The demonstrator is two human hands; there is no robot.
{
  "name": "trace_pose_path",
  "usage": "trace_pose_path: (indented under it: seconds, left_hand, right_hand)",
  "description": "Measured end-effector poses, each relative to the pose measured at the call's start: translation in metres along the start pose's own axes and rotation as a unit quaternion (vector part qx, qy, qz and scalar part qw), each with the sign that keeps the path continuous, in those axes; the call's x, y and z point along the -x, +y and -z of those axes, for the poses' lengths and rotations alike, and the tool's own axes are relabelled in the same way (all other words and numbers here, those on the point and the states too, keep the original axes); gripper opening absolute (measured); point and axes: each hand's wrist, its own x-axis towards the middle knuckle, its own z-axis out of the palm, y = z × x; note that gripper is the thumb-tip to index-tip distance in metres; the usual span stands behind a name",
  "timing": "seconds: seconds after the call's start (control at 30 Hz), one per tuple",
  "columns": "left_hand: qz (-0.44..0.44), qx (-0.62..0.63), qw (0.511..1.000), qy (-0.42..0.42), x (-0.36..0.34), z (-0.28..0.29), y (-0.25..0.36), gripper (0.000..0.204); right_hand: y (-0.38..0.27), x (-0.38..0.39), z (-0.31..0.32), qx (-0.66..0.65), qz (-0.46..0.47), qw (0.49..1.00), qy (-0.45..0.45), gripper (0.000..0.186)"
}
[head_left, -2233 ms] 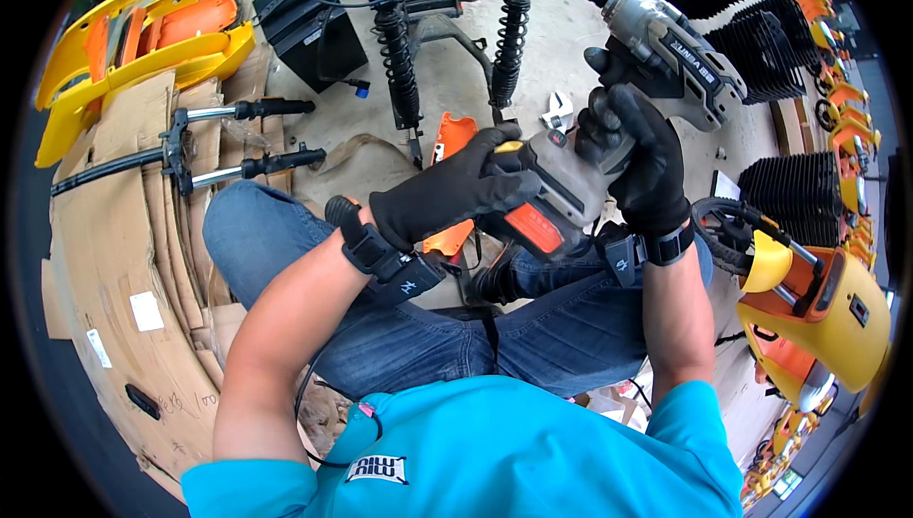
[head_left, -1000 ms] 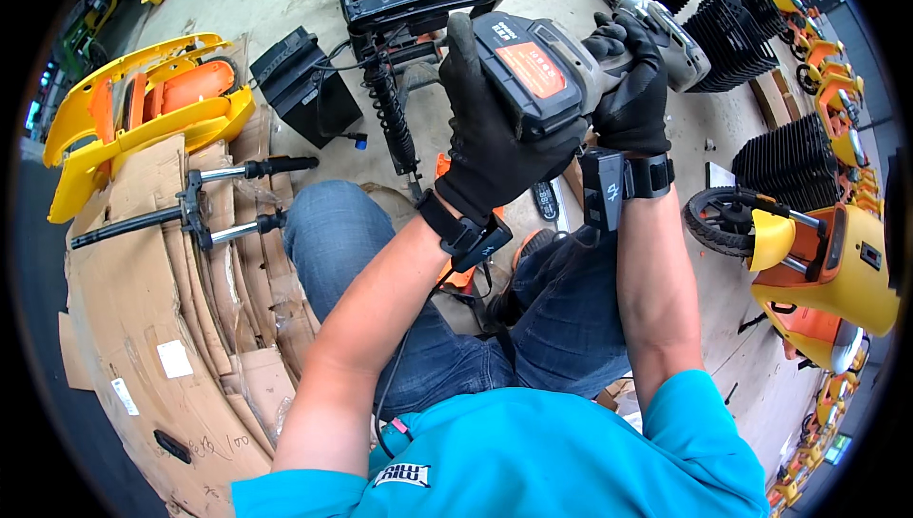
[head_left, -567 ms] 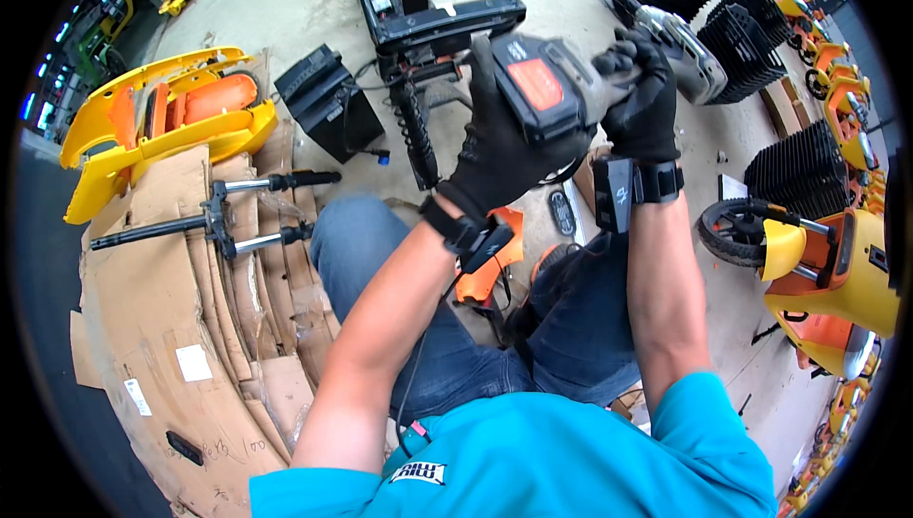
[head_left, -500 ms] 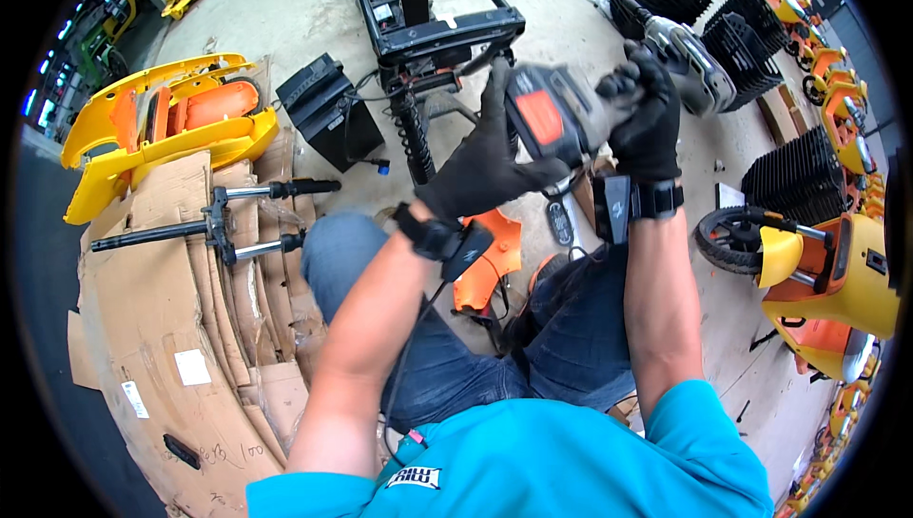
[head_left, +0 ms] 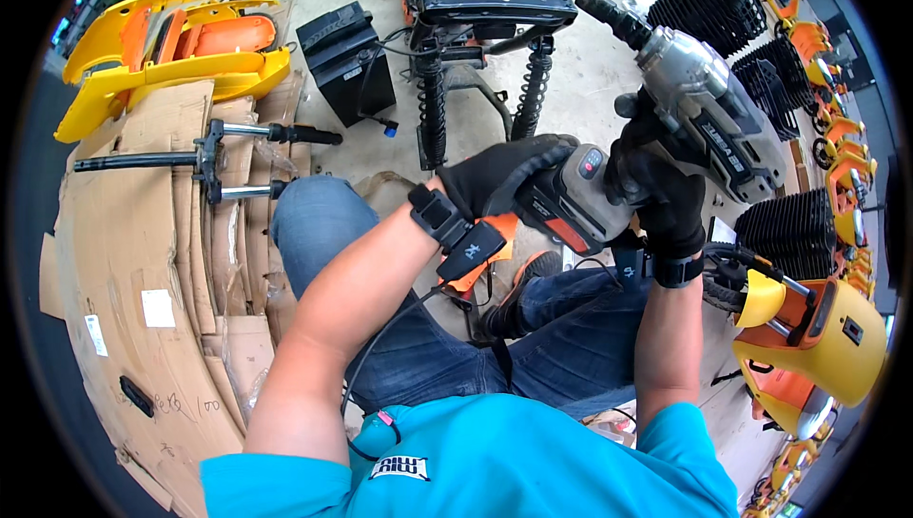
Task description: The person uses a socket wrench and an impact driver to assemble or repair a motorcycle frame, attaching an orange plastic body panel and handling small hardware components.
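Observation:
A cordless impact wrench [head_left: 709, 104] with a silver head and a long black socket is held up in front of my knees. Its socket points to the far left. My right hand [head_left: 656, 180], in a black glove, is wrapped round the grip. At the tool's base sits a grey and black battery pack [head_left: 575, 199] with a red-orange patch. My left hand [head_left: 504, 175], gloved too, grips the far-left end of that pack; some of its fingers are hidden behind it. Whether the pack is fully seated on the tool I cannot tell.
Ahead stands a black frame [head_left: 495, 9] with coil springs, beside a black battery box [head_left: 347, 66] with a cable. Flattened cardboard [head_left: 143, 233] at left bears a fork assembly [head_left: 209, 161] and yellow body panels [head_left: 162, 71]. Black crates [head_left: 785, 233] and a yellow scooter [head_left: 818, 328] are at right.
The wrench and both hands have moved right and a little nearer. The tool has turned, showing its silver head and the battery pack's end more plainly. My view has shifted too.

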Motion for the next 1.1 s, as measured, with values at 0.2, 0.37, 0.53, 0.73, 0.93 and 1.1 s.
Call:
trace_pose_path:
  seconds: [0.2,0.37,0.53,0.73,0.93,1.1]
  left_hand:
    - [0.289,0.541,0.788,0.053,0.013,-0.026,0.032,0.043]
    - [0.326,0.514,0.787,0.102,0.042,-0.050,0.045,0.043]
    - [0.425,0.469,0.751,0.191,0.093,-0.073,0.090,0.037]
    - [0.429,0.582,0.649,0.236,0.139,-0.105,0.111,0.039]
    - [0.471,0.511,0.692,0.196,0.173,-0.133,0.090,0.047]
    - [0.528,0.584,0.579,0.214,0.179,-0.133,0.090,0.042]
  right_hand:
    - [0.003,0.013,0.012,-0.080,-0.042,0.994,-0.059,0.038]
    - [0.012,0.033,-0.003,-0.108,-0.062,0.992,-0.030,0.041]
    - [0.029,0.076,-0.024,-0.281,-0.193,0.939,-0.031,0.051]
    - [0.050,0.120,-0.032,-0.219,-0.302,0.927,-0.033,0.063]
    - [0.077,0.147,-0.042,-0.305,-0.324,0.896,0.007,0.049]
    - [0.091,0.165,-0.048,-0.319,-0.357,0.877,0.038,0.035]
